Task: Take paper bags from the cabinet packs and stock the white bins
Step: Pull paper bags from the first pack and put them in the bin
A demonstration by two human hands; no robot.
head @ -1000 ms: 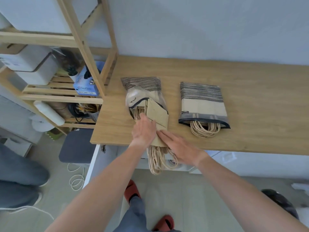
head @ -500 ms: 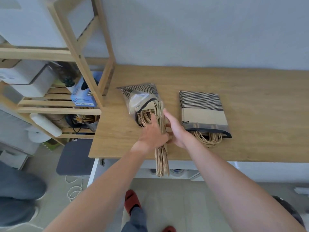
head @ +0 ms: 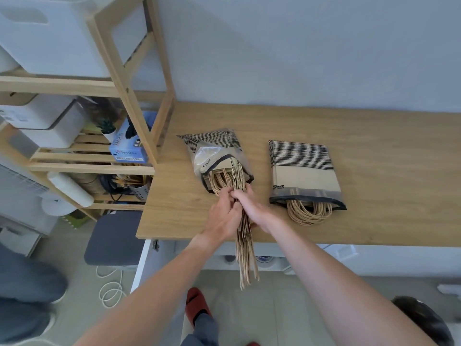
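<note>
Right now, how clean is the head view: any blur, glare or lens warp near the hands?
Head view: light is soft and even, shadows faint. Wide-angle warp bows the wooden shelf and tabletop. The frame's edges smear, while both hands, left and right, stay fairly sharp. The plastic on the open pack throws a pale glare.

The bundle of paper bags (head: 243, 221), flat a second ago, now stands on edge. Both hands, left (head: 222, 216) and right (head: 252, 208), now clasp it, its handles hanging past the worktop's (head: 374, 171) front edge.

Both arms outstretched — left hand (head: 222, 216) and right hand (head: 252, 207) side by side, fingers curled in a grip.
</note>
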